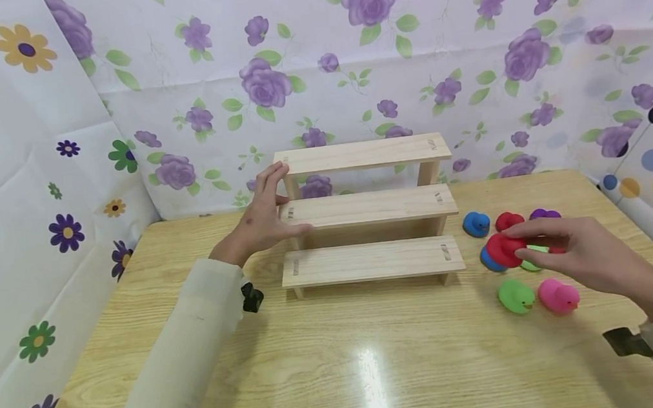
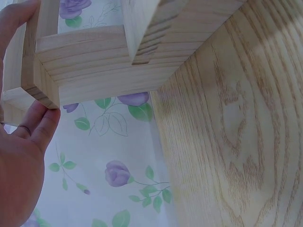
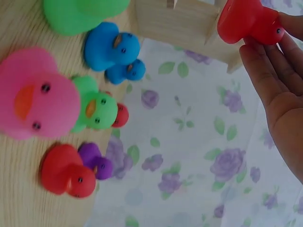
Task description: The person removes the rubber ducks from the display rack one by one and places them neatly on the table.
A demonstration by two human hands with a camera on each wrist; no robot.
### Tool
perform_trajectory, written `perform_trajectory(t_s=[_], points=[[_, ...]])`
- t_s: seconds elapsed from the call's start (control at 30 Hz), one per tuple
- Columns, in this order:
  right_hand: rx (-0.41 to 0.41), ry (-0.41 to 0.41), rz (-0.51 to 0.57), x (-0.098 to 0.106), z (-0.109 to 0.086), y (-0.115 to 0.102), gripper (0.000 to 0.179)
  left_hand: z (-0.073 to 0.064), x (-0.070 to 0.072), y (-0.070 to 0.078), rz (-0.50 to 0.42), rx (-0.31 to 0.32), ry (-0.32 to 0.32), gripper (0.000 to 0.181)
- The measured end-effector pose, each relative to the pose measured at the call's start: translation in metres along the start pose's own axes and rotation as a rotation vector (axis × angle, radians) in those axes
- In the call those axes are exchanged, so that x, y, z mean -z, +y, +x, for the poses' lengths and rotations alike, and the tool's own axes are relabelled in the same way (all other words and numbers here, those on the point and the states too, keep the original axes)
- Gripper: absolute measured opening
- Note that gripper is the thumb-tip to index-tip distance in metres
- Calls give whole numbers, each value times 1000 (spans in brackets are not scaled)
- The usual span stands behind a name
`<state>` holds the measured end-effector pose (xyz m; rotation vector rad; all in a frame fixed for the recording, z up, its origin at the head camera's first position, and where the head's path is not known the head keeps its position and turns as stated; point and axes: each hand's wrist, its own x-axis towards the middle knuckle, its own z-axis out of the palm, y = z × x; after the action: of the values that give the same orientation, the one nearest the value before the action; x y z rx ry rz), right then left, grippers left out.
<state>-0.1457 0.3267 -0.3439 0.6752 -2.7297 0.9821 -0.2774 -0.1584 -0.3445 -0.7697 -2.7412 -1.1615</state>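
Note:
A three-step wooden display stand point(image 1: 364, 207) rises on the table. At its left end my left hand point(image 1: 261, 223) grips it, the fingers up by the top board and the thumb over the middle board. The left wrist view shows fingertips point(image 2: 45, 123) against a board's end. My right hand point(image 1: 593, 252) pinches a red rubber duck point(image 3: 244, 23) between thumb and fingers, raised above the other ducks. In the head view this duck overlaps a blue duck point(image 1: 490, 261). Closer to me sit a green duck point(image 1: 515, 296) and a pink duck point(image 1: 558, 296).
Behind the held duck are another blue duck point(image 1: 476, 224), a red duck point(image 1: 509, 221) and a purple duck point(image 1: 544, 214). A light green duck point(image 3: 97, 106) stands beyond the pink one in the right wrist view. Flowered cloth point(image 1: 327, 74) hangs behind the wooden table point(image 1: 317, 367).

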Motion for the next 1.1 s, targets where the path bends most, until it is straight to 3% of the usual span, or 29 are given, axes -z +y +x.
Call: perform_trajectory(t_s=[0.27,0.47,0.63,0.87,1.1], points=[[-104,12,9,19,-21,19,33,-1,-1,-1,-7,-2,-2,114],[-132,37,-23,27,-36,32,31,-1,0,1,-6,-3,-1,114],[-154,91,-36,28,-49,43,31,-1,0,1,-10,-4,1,114],[-120,169,5,25,-66,61,31,-1,-1,-1,-8,-14,-2,114],[-190,154,3,24,-79,75,29,-1,-1,0,1,-13,4,114]])
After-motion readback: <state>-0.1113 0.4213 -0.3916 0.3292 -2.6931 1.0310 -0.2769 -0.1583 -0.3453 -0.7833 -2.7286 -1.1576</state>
